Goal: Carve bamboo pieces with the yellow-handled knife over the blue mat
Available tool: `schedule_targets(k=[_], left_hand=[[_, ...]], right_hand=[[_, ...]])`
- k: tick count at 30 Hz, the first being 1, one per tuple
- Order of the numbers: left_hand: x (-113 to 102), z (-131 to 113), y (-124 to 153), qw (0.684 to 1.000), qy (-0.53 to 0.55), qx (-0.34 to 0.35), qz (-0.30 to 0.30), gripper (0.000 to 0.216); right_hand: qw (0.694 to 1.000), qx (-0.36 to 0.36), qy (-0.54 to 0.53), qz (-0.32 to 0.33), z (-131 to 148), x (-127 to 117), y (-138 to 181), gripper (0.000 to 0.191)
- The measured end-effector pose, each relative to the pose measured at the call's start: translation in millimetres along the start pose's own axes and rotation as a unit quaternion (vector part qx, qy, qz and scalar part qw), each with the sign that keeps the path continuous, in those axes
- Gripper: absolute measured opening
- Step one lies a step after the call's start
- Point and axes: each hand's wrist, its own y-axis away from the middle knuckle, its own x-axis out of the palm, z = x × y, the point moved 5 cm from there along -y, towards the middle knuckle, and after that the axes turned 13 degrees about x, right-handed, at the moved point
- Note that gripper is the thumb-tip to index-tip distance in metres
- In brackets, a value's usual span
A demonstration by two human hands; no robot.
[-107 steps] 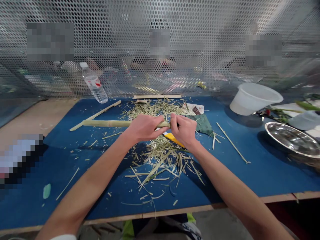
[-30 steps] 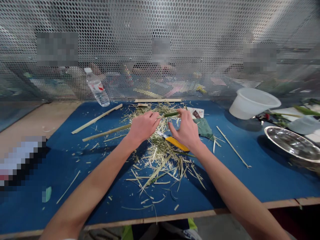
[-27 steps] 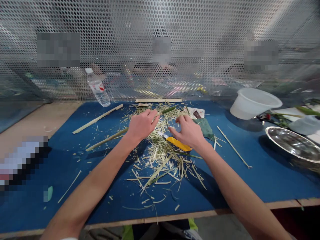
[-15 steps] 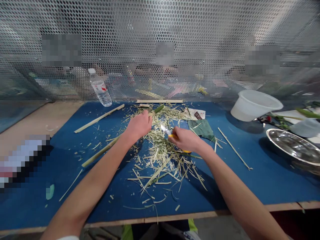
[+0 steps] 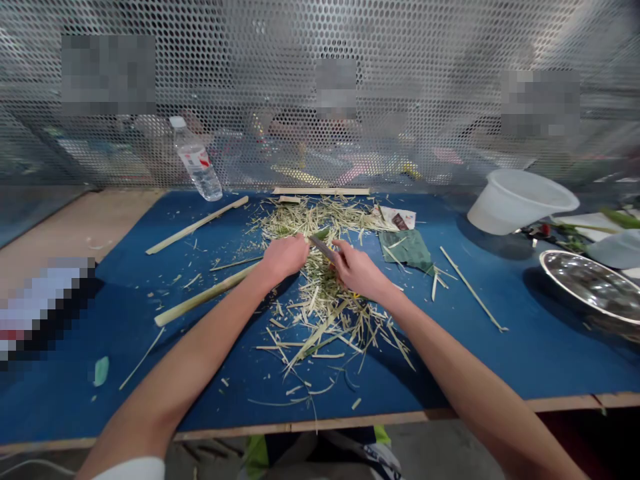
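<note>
My left hand (image 5: 289, 257) is closed around a pale plant stalk, whose green tip (image 5: 323, 234) sticks out past the fingers. A long pale length of stalk (image 5: 207, 293) runs in line with it toward the lower left; my left forearm partly covers it, so whether it is the same piece is hidden. In my right hand (image 5: 357, 268) is a knife, its grey blade (image 5: 321, 247) angled up-left against or just beside the stalk near my left fingers. A bit of yellow handle shows under the right hand. Pale shavings (image 5: 320, 287) lie beneath both hands.
A water bottle (image 5: 200, 167) stands back left by the perforated metal screen (image 5: 320, 153). A loose stick (image 5: 197, 225) lies left. Right are green cloth-like material (image 5: 407, 250), a thin stick (image 5: 473, 288), a white tub (image 5: 520, 203) and a steel bowl (image 5: 593, 287).
My left hand and the stalk's green tip have come lower and nearer. The knife has turned and its blade has moved up to the stalk, closing the gap between my hands.
</note>
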Motion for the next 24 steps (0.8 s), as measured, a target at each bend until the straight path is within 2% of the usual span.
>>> schedule_targets(k=[5,11,16,24], left_hand=[[-1,-2,0,1.000,-0.002,-0.004,0.000,0.046],[0,-1,-1,1.000,-0.004,-0.013,0.000,0.046],[1,-2,-1,1.000,-0.004,-0.007,-0.002,0.045],[2,-4,-2,1.000,0.001,-0.002,-0.014,0.047]], right_hand=[[0.996,-0.007,0.073,-0.048,6,5,-1,0.037],[0.988,0.025,0.133,-0.078,13,4,2,0.037],[0.979,0.064,0.184,-0.056,20,11,5,0.039],[0.968,0.070,0.238,-0.040,20,20,2,0.037]])
